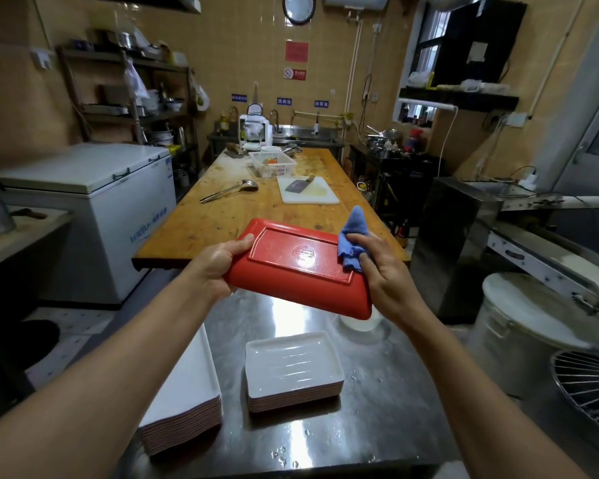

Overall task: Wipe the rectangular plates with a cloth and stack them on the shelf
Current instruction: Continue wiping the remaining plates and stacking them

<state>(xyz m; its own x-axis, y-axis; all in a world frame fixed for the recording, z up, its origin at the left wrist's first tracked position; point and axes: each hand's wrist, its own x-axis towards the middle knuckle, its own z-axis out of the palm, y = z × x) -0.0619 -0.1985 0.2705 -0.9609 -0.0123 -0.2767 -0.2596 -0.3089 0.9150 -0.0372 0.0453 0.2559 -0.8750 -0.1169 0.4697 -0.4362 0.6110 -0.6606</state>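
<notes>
Two hands at work above the steel table (377, 392): left hand (218, 267) gripping upturned red rectangular plate (291, 267) steady, right hand (381, 267) pressing crumpled blue cloth (351, 236) onto its right underside for wiping.

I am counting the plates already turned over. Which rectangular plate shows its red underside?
The held plate, between left hand and right hand; both stacks on the steel table show white faces up.

Bare forearms, no sleeves/gloves
</notes>
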